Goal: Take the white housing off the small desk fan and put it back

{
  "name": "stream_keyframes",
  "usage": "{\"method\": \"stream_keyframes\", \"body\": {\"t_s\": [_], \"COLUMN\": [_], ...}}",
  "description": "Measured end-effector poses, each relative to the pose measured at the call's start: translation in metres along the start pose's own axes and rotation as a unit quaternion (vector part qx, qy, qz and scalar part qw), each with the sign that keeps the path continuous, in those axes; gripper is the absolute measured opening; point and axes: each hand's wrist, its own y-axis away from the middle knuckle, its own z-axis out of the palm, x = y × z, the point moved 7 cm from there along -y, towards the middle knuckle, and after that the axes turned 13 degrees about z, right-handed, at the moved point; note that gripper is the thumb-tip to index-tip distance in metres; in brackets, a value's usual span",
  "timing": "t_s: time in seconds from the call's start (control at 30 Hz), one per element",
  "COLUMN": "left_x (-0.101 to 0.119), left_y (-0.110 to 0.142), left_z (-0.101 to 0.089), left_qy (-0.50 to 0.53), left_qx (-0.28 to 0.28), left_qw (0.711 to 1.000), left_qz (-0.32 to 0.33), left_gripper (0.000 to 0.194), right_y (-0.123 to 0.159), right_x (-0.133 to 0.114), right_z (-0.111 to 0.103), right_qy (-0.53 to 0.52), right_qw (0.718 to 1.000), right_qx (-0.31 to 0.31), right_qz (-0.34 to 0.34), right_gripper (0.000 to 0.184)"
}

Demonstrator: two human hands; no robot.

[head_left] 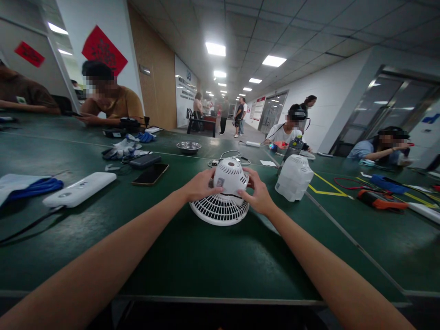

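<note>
A white fan (229,176) rests grille-down on the green table in front of me, its slotted rear housing facing up. The round grille (220,211) shows below the housing. My left hand (203,184) grips the housing from the left, thumb on its near face. From the right, my right hand (257,191) holds the other side, its thumb near the seam at the base of the housing. The far fingers of both hands are partly hidden. Behind the fan lies a white cable (233,152) in loose loops.
A translucent white plastic container (294,179) stands to the right. On the left lie a smartphone (151,174) and a white power bank (80,189). A metal bowl (189,146) sits farther back. An orange multimeter (381,201) lies far right. Other people sit around the table.
</note>
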Motion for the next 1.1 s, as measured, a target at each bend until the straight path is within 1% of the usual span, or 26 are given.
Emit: {"method": "stream_keyframes", "body": {"t_s": [0.1,0.2,0.3,0.4,0.5,0.63,0.77,0.9,1.1], "left_x": [0.003,0.003,-0.004,-0.013,-0.016,-0.014,-0.016,-0.019,-0.017], "left_y": [-0.002,-0.002,-0.001,-0.001,-0.001,-0.001,0.0,0.002,0.002], "left_z": [-0.001,0.0,0.005,0.008,0.01,0.011,0.012,0.014,0.012], "left_qy": [-0.023,0.002,0.01,0.004,-0.002,-0.011,-0.03,-0.03,-0.017], "left_qx": [-0.004,-0.011,-0.026,-0.03,-0.025,-0.023,-0.025,-0.03,-0.028], "left_qw": [1.0,1.0,0.999,0.998,0.998,0.999,0.998,0.998,0.999], "left_qz": [-0.008,-0.016,-0.04,-0.055,-0.049,-0.03,-0.042,-0.047,-0.038], "left_gripper": [0.07,0.064,0.062,0.067,0.07,0.069,0.07,0.068,0.07], "right_y": [0.001,0.002,0.003,0.003,0.003,0.003,0.003,0.003,0.003], "right_x": [-0.003,-0.006,-0.005,-0.003,-0.001,-0.002,-0.002,-0.001,-0.005], "right_z": [0.001,0.001,0.0,-0.003,-0.003,-0.002,-0.001,0.001,0.001], "right_qy": [-0.007,-0.011,-0.016,-0.009,-0.006,0.003,0.028,0.028,0.033], "right_qw": [1.0,0.999,0.999,0.999,0.999,0.999,0.999,0.999,0.999], "right_qx": [-0.018,-0.032,-0.037,-0.026,-0.023,-0.019,-0.02,-0.031,-0.012], "right_qz": [-0.01,-0.022,-0.03,-0.026,-0.022,-0.029,-0.027,-0.017,0.001], "right_gripper": [0.068,0.069,0.068,0.066,0.064,0.066,0.072,0.073,0.077]}}
